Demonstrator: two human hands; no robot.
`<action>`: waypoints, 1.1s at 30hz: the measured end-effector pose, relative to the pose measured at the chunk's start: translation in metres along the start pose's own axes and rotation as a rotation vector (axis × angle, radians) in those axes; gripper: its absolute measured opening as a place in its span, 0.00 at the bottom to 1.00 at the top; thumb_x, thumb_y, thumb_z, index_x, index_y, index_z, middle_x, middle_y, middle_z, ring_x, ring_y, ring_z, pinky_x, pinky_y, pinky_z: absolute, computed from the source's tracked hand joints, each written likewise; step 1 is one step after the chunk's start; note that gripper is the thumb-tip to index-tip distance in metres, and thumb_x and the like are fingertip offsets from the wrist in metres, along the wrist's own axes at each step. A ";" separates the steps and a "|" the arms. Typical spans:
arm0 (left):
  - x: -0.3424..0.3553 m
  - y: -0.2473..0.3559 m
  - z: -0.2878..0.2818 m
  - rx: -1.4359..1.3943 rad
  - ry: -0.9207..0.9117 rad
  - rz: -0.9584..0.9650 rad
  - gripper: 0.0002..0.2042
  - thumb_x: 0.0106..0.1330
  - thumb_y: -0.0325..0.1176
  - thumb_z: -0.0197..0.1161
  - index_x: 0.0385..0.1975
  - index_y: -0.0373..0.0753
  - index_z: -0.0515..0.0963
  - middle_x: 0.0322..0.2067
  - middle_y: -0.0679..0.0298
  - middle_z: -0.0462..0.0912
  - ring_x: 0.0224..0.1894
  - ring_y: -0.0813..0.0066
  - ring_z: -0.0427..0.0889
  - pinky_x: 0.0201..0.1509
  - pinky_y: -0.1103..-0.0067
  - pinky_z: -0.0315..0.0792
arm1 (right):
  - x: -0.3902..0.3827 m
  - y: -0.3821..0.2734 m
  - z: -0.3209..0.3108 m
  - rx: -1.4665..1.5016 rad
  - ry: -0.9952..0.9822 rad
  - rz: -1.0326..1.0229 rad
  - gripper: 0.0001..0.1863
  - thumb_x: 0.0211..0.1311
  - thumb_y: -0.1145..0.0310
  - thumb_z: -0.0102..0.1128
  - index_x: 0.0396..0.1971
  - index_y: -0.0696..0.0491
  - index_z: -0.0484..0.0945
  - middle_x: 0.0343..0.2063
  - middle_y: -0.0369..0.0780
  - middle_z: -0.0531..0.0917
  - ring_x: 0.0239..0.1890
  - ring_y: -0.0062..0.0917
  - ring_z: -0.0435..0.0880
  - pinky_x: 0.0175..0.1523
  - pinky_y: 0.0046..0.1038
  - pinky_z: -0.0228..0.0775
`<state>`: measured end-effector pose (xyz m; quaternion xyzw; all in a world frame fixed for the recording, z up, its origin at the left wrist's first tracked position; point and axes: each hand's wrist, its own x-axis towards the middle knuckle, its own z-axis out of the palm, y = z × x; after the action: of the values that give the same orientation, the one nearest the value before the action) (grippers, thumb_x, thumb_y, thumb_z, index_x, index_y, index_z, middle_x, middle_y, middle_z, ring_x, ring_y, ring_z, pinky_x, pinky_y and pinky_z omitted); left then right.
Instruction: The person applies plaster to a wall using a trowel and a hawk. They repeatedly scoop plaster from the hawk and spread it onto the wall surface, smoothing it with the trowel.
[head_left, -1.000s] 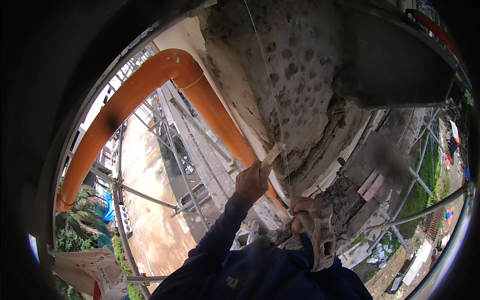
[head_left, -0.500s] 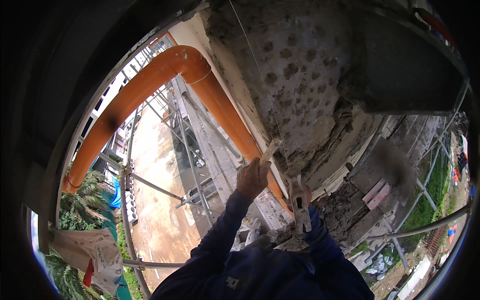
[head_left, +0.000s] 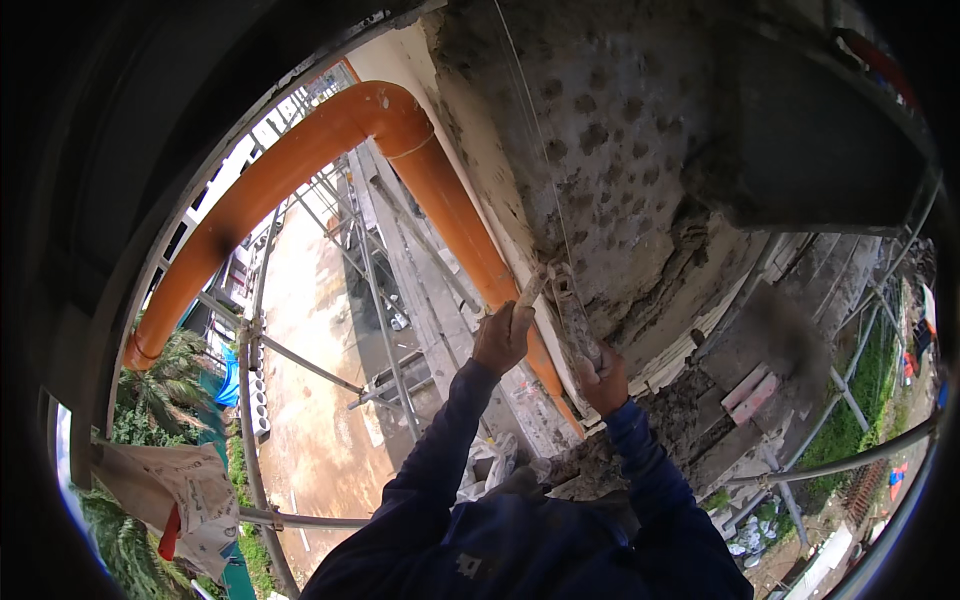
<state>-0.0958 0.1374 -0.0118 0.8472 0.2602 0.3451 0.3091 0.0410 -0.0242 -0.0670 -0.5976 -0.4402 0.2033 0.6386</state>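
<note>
Cloth bag (head_left: 185, 495): at 8 o'clock we see a pale, crumpled sack hanging on the scaffold tube (head_left: 300, 360), thin grey steel crossing open air.
Open room: below our left side the drop is wide, down to a tan yard and green palms; nothing blocks movement there.
Orange pipe (head_left: 300, 175): smooth, round plastic, arching from 9 o'clock up to 12, then bending down along the wall's corner toward centre.
Left hand (head_left: 502, 338): just right of centre, clenched around a short pale wooden float (head_left: 530, 290), whose tip touches the wall edge beside the pipe.
Right hand (head_left: 603, 380): just beside the left one, gripping a mortar-caked trowel (head_left: 573, 315) that points up against the plaster.
Wall (head_left: 620, 130): from 12 to 2 o'clock, rough grey render, pitted with darker dabs, its lower edge ragged and crumbling.
String line (head_left: 530, 130): thin, taut, running down the wall face to the tools.
Planks (head_left: 755, 385): at 4 o'clock, mortar-spattered boards with two reddish bricks, close under the right arm.
</note>
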 end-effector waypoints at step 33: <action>-0.026 -0.001 0.004 0.060 -0.064 -0.049 0.18 0.69 0.45 0.55 0.29 0.34 0.74 0.16 0.48 0.75 0.22 0.44 0.79 0.25 0.61 0.69 | -0.057 -0.012 -0.005 0.024 0.014 -0.228 0.34 0.55 0.34 0.60 0.28 0.56 0.75 0.18 0.43 0.75 0.18 0.36 0.78 0.24 0.32 0.68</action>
<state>-0.1095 0.1198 -0.0264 0.8600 0.2813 0.3020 0.3000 0.0117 -0.0745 -0.0739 -0.5372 -0.4985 0.1305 0.6678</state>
